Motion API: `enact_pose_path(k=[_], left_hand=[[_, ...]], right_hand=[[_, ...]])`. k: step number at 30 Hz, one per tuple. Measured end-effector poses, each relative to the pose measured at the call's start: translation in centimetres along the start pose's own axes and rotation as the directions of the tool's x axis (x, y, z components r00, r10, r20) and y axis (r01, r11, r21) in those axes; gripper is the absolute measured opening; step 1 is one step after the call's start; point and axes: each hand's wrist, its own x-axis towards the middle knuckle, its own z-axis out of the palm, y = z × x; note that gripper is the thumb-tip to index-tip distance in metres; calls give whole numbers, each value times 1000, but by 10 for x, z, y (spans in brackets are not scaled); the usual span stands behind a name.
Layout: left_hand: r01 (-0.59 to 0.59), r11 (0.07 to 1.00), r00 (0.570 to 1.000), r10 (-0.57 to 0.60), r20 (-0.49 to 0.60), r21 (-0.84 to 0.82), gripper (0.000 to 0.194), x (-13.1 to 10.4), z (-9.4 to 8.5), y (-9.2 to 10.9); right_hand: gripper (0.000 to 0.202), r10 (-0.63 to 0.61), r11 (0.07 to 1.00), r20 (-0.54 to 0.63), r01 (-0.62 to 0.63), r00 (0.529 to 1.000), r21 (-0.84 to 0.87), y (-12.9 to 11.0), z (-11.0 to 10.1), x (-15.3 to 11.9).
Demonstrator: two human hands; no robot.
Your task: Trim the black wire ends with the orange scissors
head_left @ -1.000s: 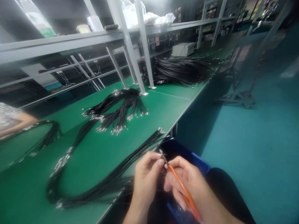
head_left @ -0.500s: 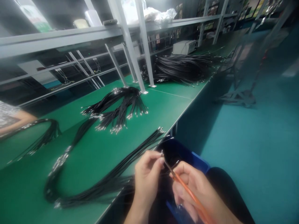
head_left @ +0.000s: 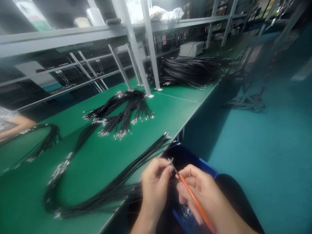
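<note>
Single view, worn at head height: faces forward and steeply down over the left hand (head_left: 156, 188) and right hand (head_left: 202, 195), both close, below centre. Frame tilted; green table (head_left: 97, 165) recedes toward upper right, shelving (head_left: 65, 39) farther off.

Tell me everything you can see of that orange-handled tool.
The orange-handled tool is long and slim, with a smooth handle that looks like plastic and a narrow, dark, metal-looking front end. The right hand grips it at a slant, tip up beside the left hand's fingertips, partly across the blue bin in this view. Blur hides whether its tip is open or touching anything.
</note>
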Motion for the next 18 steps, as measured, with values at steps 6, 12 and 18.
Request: enact_pose_path(k=[6, 12, 18], left_hand=[[-17, 998, 1000, 17, 2, 57, 9, 2, -1, -2], [-53, 969, 996, 35, 77, 243, 8, 2, 10, -1], [-204, 754, 938, -31, 345, 625, 10, 8, 10, -12]], right_hand=[[20, -14, 999, 36, 15, 999, -36, 0, -2, -4], [18, -167, 986, -149, 165, 975, -28, 4, -8, -11], [34, -295, 950, -267, 312, 917, 21, 1, -23, -4]])
